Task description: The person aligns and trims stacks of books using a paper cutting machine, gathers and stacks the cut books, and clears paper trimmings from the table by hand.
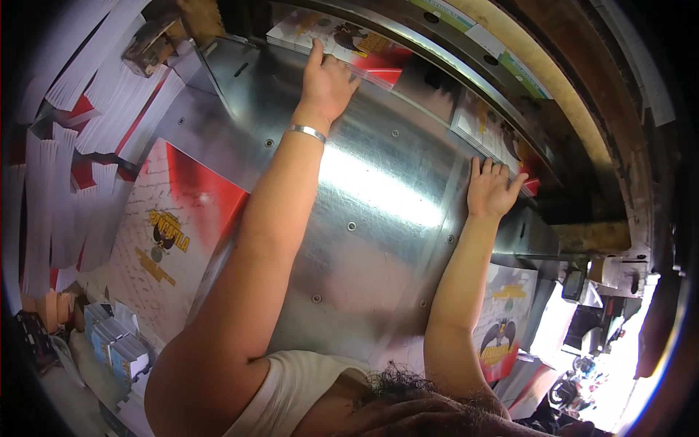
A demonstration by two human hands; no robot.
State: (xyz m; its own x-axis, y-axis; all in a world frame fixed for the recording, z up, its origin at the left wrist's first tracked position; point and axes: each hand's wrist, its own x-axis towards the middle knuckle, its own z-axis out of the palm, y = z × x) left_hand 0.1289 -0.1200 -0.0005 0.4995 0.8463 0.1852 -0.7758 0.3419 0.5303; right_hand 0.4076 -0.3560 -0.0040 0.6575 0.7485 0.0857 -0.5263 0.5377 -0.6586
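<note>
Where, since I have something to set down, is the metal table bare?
The metal table is bare between the left forearm and right forearm; a smaller patch lies between two booklet stacks. Crowded: the far edge, where left hand and right hand meet those stacks, and the left side, with paper piles.

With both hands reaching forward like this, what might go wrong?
The left hand and right hand are near the long silver metal bar; its movement might pinch them. Uneven pressure might skew the left red-and-white printed paper stack. The silver wristband might scratch the grey metal bed.
</note>
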